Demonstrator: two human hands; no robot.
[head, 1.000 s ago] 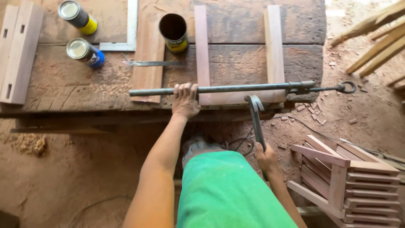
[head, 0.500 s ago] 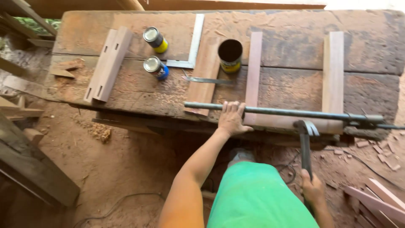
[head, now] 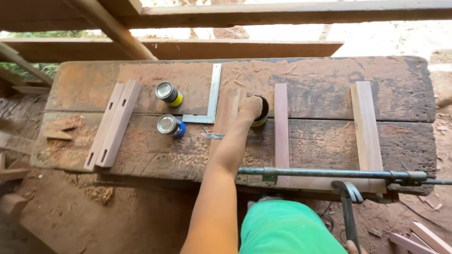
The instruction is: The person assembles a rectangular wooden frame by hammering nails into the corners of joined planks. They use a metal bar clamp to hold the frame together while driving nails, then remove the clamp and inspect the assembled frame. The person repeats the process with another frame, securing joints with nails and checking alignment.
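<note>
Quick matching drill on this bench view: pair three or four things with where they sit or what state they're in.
Things:
1. left hand
2. steel square
3. blue-banded can
4. bar clamp

Places or states:
A. lying across the bench's near edge
B. on its side, left of the arm
C. at the open dark can
D. flat, between the yellow-banded can and the hand

Pairs: 1-C, 2-D, 3-B, 4-A

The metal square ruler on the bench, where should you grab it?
Probably the long arm of the metal square. It lies flat on the workbench, with bare wood on its right; the two cans crowd the left. Pinch across it from above.
</note>
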